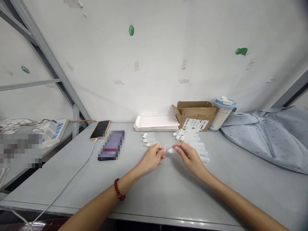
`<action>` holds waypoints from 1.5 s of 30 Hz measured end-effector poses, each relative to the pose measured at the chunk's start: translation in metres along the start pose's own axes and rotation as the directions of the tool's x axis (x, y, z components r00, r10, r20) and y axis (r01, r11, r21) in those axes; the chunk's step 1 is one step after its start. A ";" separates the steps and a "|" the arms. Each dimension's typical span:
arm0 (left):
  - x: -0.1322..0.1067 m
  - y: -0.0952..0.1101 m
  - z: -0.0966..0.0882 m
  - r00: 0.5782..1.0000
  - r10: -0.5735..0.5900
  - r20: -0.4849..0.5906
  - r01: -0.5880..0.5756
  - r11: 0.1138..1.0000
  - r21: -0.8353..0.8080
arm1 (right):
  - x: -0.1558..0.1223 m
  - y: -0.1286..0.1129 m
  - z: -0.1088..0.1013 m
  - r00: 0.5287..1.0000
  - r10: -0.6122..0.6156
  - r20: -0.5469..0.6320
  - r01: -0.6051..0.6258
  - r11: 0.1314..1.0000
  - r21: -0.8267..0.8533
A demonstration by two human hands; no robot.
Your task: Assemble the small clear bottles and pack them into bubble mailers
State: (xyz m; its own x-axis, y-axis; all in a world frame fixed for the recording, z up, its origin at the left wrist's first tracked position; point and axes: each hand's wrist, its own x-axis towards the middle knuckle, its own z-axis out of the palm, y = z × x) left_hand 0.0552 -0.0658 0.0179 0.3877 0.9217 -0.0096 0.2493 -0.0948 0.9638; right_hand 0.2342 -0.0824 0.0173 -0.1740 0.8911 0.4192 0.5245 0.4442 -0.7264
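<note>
Between my two hands is a small clear tube with a white nozzle-like cap [170, 150] and a thin pale loop, held just above the table. My left hand [152, 158] is closed in a pinch at the cap's narrow tip or loop; which one is hidden by the fingers. My right hand [190, 158] pinches the tube's other end between thumb and fingers. Left of it, several similar capped tubes [148, 138] lie in a short column. Behind and beside my right hand, clear tubes [201, 150] lie side by side, and more white caps [178, 133] are bunched near the box.
Along the wall stand a stack of white envelopes [157, 123], an open cardboard box [198, 114] and a blue-lidded cup [220, 115]. A grey-blue cloth bag [262, 138] covers the right side. Left are a charging phone [100, 129], its cable [83, 166] and another blurred phone [111, 145].
</note>
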 end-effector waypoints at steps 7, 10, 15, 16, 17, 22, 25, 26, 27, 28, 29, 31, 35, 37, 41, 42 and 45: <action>-0.003 -0.002 0.007 1.000 0.011 -0.027 -0.011 1.000 -0.002 | -0.003 -0.001 0.003 0.999 0.038 -0.009 -0.037 0.999 0.040; -0.004 -0.004 0.009 0.999 0.031 -0.040 -0.031 0.999 0.010 | -0.004 -0.001 0.005 0.998 0.060 -0.001 -0.060 0.996 0.060; -0.006 -0.004 0.010 0.999 0.031 -0.036 -0.030 0.999 0.034 | -0.006 0.000 0.007 0.997 0.071 -0.004 -0.070 0.995 0.071; -0.006 -0.004 0.010 0.999 0.030 -0.034 -0.029 0.999 0.033 | -0.007 0.000 0.007 0.998 0.068 -0.004 -0.068 0.995 0.072; -0.006 -0.004 0.010 0.999 0.029 -0.032 -0.028 0.999 0.029 | -0.007 0.000 0.007 0.998 0.065 -0.004 -0.064 0.995 0.072; -0.005 -0.002 0.010 0.999 0.031 -0.029 -0.031 0.999 -0.006 | -0.006 -0.001 0.007 0.998 0.061 -0.004 -0.061 0.995 0.078; -0.003 0.000 0.006 1.000 0.011 0.004 -0.011 0.998 -0.067 | -0.003 -0.004 0.003 0.998 0.064 0.007 -0.064 0.994 0.085; -0.001 0.001 0.004 1.000 0.002 0.022 0.000 0.995 -0.096 | -0.002 -0.005 0.002 0.998 0.063 0.009 -0.064 0.994 0.087; 0.000 0.002 0.002 0.999 -0.007 0.040 0.012 0.992 -0.128 | -0.001 -0.006 0.000 0.998 0.062 0.010 -0.062 0.994 0.090; 0.001 0.003 0.000 0.998 -0.017 0.055 0.026 0.987 -0.159 | 0.000 -0.008 -0.001 0.998 0.061 0.010 -0.062 0.994 0.092; 0.002 0.003 -0.002 0.997 -0.029 0.067 0.041 0.981 -0.188 | 0.000 -0.009 -0.002 0.998 0.061 0.010 -0.062 0.994 0.094; 0.003 0.004 -0.005 0.995 -0.058 0.084 0.076 0.971 -0.225 | 0.001 -0.011 -0.004 0.998 0.066 0.007 -0.066 0.993 0.098; 0.003 0.004 -0.008 0.992 -0.062 0.109 0.080 0.981 -0.176 | 0.002 -0.010 -0.005 0.996 0.092 -0.003 -0.091 0.990 0.103; 0.003 0.004 -0.009 0.992 -0.044 0.122 0.058 0.991 -0.118 | 0.002 -0.008 -0.005 0.995 0.102 0.003 -0.102 0.989 0.104; 0.003 0.007 -0.020 0.976 -0.066 0.207 0.063 0.998 0.020 | 0.002 -0.005 -0.004 0.995 0.091 0.048 -0.094 0.992 0.079; 0.003 0.008 -0.025 0.967 -0.080 0.240 0.066 0.996 0.067 | 0.002 -0.003 -0.004 0.995 0.079 0.053 -0.082 0.994 0.066; 0.002 0.012 -0.045 0.938 -0.140 0.317 0.070 0.973 0.221 | 0.003 0.002 -0.006 0.999 0.015 0.029 -0.016 1.000 0.006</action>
State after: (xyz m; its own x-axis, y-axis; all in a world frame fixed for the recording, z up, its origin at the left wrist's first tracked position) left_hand 0.0189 -0.0482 0.0417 0.6101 0.7588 -0.2281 0.4656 -0.1103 0.8781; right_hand 0.2396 -0.0791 0.0201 -0.1900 0.9001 0.3920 0.5219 0.4308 -0.7363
